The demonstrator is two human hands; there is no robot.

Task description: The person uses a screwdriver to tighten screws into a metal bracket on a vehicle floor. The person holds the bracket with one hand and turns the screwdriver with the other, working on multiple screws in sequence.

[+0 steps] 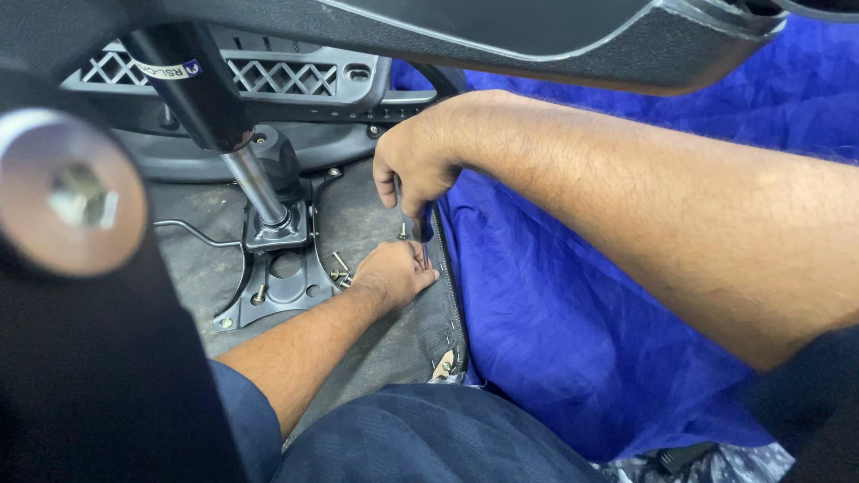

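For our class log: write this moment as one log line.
left hand: on seat underside beside bolts | right hand: pinching blue cloth edge

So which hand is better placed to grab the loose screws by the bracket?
Left: the left hand lies right beside the loose screws; the right hand is higher, gripping a thin tool.

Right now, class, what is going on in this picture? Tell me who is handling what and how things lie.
A person is working on an upturned office chair. The right hand pinches a small metal tool at the edge of the grey fabric seat underside. The left hand presses on that fabric beside a few loose silver bolts. The black metal base plate with its gas cylinder stands just to the left. A crumpled blue sheet lies to the right.
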